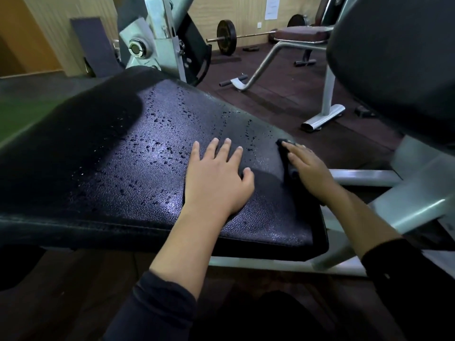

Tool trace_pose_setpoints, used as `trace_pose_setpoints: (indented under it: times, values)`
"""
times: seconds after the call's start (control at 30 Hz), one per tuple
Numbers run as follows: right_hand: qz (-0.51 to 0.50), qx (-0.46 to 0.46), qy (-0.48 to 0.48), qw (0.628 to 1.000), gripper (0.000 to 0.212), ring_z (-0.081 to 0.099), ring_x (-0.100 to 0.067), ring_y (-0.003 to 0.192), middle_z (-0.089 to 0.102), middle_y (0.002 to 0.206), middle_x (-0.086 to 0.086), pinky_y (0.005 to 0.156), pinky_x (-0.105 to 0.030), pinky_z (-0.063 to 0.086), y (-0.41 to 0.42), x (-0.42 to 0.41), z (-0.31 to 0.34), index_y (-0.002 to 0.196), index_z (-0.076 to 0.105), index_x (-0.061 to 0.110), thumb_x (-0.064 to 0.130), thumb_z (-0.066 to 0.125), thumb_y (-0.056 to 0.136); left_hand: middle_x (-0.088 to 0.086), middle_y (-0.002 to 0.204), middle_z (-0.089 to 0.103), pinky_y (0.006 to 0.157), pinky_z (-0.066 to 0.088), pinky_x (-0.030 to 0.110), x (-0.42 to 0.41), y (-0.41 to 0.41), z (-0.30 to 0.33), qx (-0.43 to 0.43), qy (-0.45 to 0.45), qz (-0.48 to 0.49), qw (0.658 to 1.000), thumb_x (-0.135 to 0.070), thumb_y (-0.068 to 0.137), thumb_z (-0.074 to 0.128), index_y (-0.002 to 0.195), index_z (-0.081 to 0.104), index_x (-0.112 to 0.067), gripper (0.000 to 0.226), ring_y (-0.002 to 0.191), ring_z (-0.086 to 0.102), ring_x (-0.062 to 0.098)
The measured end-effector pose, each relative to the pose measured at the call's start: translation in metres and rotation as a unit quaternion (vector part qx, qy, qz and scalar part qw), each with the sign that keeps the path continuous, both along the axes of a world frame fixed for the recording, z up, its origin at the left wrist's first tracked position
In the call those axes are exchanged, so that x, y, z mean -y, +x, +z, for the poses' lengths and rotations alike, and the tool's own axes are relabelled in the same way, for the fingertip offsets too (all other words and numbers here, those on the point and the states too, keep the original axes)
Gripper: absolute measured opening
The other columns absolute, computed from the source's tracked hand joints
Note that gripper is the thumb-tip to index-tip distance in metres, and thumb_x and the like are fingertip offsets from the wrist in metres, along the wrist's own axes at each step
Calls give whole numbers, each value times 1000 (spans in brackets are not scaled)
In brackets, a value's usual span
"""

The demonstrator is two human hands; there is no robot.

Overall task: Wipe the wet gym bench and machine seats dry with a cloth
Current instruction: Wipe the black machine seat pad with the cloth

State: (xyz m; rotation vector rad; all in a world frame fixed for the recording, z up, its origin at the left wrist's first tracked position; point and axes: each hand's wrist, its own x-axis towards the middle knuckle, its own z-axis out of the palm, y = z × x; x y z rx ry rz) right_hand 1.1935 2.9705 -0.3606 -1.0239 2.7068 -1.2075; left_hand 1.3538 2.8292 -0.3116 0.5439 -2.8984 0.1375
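Fingers of the left hand point(216, 178) lie flat on the wet bench pad point(138, 153), grip released, while the right hand point(311, 168) presses a dark cloth point(285, 156) against its edge with straight fingers.

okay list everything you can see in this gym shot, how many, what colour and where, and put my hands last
bench pad: one, black, across the foreground, dotted with water drops
cloth: one, dark, at the pad's right edge under the right hand
machine pad: one, black, upper right
machine frame: one, pale grey, right side below that pad
seat: one, dark maroon, on a grey frame at the back
barbell: one, black plates, by the far wall
weight machine: one, grey with black plates, behind the bench pad
mat: one, dark purple, leaning on the wall at left
paper notice: one, white, on the back wall
left hand: flat on the bench pad, fingers spread
right hand: pressing the cloth at the pad's right edge
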Motion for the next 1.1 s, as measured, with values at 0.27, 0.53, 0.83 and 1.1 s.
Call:
trace_pose_setpoints:
  times: [0.27,0.53,0.83,1.1]
  values:
    - [99,-117,25,988,52,27,-11,140,38,148,0,114,-18,7,63,32,15,139,43,16,30,26,92,-3,163,8,119,-4,49,0,-3,-1,4,-7,0,1000,-48,98,19,154,15,-29,59,149,3,18]
    - [-5,-15,22,1000,39,26,-17,140,37,149,-4,109,-17,11,10,1,4,139,42,18,16,37,101,-3,162,8,119,-4,49,0,-2,-1,2,4,-1,1000,-48,98,19,154,17,-30,59,149,3,18]
    - [80,-107,29,991,41,26,-12,140,37,148,0,112,-14,6,56,28,14,139,43,17,25,32,101,-3,163,8,119,-4,49,-1,-4,1,9,1,4,1000,-48,98,20,154,16,-30,59,149,2,18]
    - [15,-41,37,998,41,26,-18,140,34,150,-6,102,-8,6,23,4,11,143,35,9,16,33,102,-5,163,6,119,-5,48,-1,-3,2,12,6,9,1000,-49,98,19,154,15,-33,59,149,2,17]
